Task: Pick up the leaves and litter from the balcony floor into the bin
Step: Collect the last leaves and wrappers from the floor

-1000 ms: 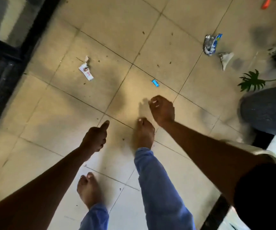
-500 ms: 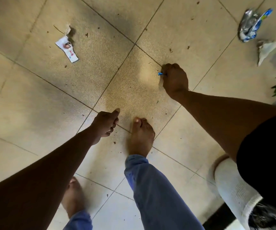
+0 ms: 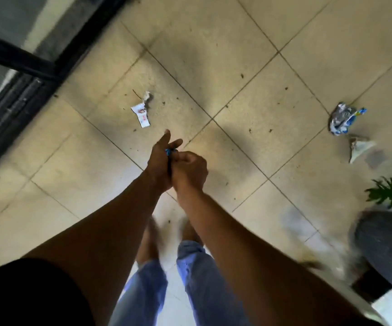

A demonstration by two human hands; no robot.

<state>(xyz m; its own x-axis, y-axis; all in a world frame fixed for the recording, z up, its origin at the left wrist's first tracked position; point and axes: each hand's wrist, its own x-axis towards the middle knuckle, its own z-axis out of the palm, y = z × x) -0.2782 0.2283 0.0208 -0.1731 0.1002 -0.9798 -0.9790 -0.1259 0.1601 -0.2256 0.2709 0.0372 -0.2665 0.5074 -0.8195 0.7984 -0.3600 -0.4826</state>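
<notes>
My right hand [image 3: 190, 171] pinches a small blue wrapper [image 3: 168, 151] and presses it against my left hand [image 3: 161, 161], whose fingers are stretched out. Both hands meet above the tiled floor [image 3: 249, 90]. A white torn paper scrap [image 3: 141, 115] lies just beyond my left hand. A crumpled silver and blue packet [image 3: 342, 118] lies at the right, with a crumpled white paper [image 3: 358, 148] beside it. No bin is in view.
A dark door frame and track [image 3: 13, 90] run along the left. At the right stands a grey planter [image 3: 388, 245] with a green leaf [image 3: 389, 192] over the floor. My bare feet and blue trouser legs [image 3: 190, 278] are below the hands.
My right hand lifted the blue wrapper off the floor and brought it to my left hand. I have risen from the floor, and my left hand's fingers have stretched out.
</notes>
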